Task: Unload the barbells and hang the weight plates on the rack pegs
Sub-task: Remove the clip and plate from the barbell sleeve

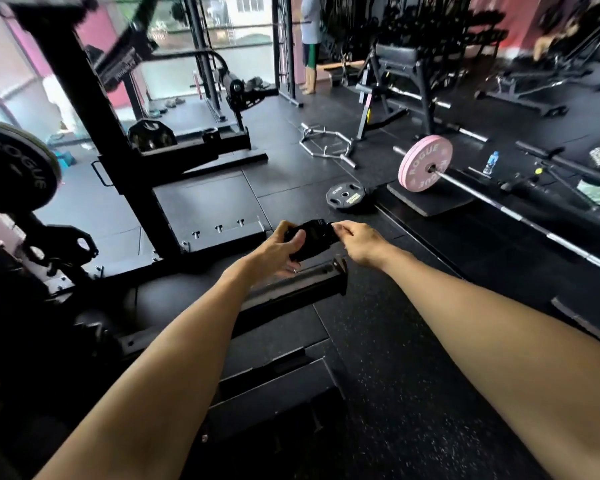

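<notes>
Both arms out in front, over the black rubber floor (413,358). Left hand (278,251) grips a small black object (310,237), fingers curled round its near side, thumb across the front; what the object is, can't tell, too dark. Right hand (355,240) pinches the object's right top edge with thumb and fingers. Pink Rogue plate (425,163) sits loaded on a barbell (520,216) on the floor to the right, resting on a dark mat (430,200). Small black plate (345,195) lies flat on the floor just left of that mat. Black rack (94,133) to the left; a big Rogue plate (18,168) hangs at far left edge, another dark plate (152,135) low on the rack base. Hex bar (326,143) on the floor further back. Water bottle (491,163) beyond the barbell. A person (310,43) stands in the background.
</notes>
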### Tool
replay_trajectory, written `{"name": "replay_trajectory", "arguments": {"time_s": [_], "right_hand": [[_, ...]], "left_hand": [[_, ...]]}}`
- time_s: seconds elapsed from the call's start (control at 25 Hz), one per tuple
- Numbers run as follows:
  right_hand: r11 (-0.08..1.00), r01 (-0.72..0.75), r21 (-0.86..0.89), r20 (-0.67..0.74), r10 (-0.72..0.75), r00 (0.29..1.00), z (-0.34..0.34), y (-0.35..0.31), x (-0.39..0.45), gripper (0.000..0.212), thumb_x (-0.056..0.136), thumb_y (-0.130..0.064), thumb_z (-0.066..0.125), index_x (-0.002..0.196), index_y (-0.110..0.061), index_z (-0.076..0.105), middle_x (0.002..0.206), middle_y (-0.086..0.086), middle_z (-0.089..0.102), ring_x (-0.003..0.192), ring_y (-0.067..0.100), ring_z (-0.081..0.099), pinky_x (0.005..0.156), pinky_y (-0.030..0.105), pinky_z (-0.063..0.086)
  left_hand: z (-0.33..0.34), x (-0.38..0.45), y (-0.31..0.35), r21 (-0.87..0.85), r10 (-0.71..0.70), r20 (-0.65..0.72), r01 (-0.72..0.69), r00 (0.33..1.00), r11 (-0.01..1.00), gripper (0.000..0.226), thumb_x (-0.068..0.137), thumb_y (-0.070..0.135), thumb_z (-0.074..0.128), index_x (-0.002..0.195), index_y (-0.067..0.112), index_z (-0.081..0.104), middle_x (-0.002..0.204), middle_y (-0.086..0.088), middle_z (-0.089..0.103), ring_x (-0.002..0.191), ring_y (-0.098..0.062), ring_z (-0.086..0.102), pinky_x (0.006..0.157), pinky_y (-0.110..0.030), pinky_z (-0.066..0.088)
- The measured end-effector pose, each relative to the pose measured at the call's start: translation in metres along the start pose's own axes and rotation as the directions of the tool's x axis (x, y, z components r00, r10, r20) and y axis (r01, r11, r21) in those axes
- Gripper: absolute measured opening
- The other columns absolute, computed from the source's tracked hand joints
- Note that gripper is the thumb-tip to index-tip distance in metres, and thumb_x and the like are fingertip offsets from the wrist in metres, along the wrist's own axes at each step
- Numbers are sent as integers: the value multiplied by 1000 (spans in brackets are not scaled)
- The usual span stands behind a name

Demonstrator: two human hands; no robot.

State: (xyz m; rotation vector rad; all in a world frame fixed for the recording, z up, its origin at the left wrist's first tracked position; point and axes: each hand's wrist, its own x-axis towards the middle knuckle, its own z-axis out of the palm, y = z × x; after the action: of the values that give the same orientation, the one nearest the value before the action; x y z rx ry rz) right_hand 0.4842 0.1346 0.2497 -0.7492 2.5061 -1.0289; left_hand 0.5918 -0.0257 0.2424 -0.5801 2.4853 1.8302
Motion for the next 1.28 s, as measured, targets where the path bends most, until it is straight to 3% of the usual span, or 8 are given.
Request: {"name": "replay_trajectory", "arguments": {"time_s": [0.24,0.36,0.56,0.68,0.8,1.04,1.2,1.28], "right_hand": [[962,217,164,-67,-208,976,-53,-60,-134,35,99,-35,47,128,-17,58,103,0,60,89,16,54,62,20,42],[936,229,267,-53,-222,973,-70,-94,-190,34,97,-38,50,124,-18,58,91,4,59,75,19,56,56,27,46],[892,323,315,-52,-324,945,-81,-171,-278,31,98,-32,49,126,-19,55,105,6,62,86,24,66,69,36,54],[868,358,343,-45,-366,930,-80,-212,-321,33,98,-30,50,127,-15,53,106,9,63,85,28,69,65,32,54],[825,411,388,-50,-426,903,-72,-248,-369,28,99,-25,49,124,-12,54,92,7,63,74,28,68,60,31,52],[772,476,420,-125,-471,873,-50,-284,-456,14,99,-19,50,102,-10,60,78,12,65,50,15,67,48,24,52],[755,488,437,-164,-467,869,-33,-295,-506,16,98,-16,52,84,-14,60,76,16,63,45,16,65,47,26,53],[748,495,442,-166,-474,865,-24,-301,-523,11,98,-17,52,93,-9,60,83,18,63,50,21,66,51,29,55]], "left_hand": [[15,-143,81,-186,9,-115,-30,993,982,33,100,58,32,111,27,37,111,-15,55,79,-28,56,71,-42,57],[10,-205,110,-214,-31,-113,6,993,977,57,96,66,29,128,20,40,109,-18,58,79,-25,56,67,-41,58],[-16,-318,152,-276,-22,-188,-32,982,961,66,96,65,27,121,8,50,79,-11,57,63,-20,51,73,-42,58],[-34,-375,168,-308,-4,-169,-49,986,950,60,96,63,26,113,13,55,85,-11,59,62,-21,52,72,-39,56],[-51,-433,178,-323,31,-181,-90,983,942,54,91,61,37,112,15,55,97,-13,63,58,-21,56,63,-34,55],[-55,-533,178,-294,47,-197,-105,979,950,47,91,56,37,96,14,57,85,-11,57,58,-20,51,56,-31,53],[-52,-584,169,-282,21,-222,-85,975,956,57,86,63,44,110,12,56,97,-13,57,57,-22,54,55,-31,52],[-56,-606,168,-301,7,-278,-93,961,949,85,68,66,59,132,11,46,104,-16,58,55,-24,57,55,-34,52]]}}
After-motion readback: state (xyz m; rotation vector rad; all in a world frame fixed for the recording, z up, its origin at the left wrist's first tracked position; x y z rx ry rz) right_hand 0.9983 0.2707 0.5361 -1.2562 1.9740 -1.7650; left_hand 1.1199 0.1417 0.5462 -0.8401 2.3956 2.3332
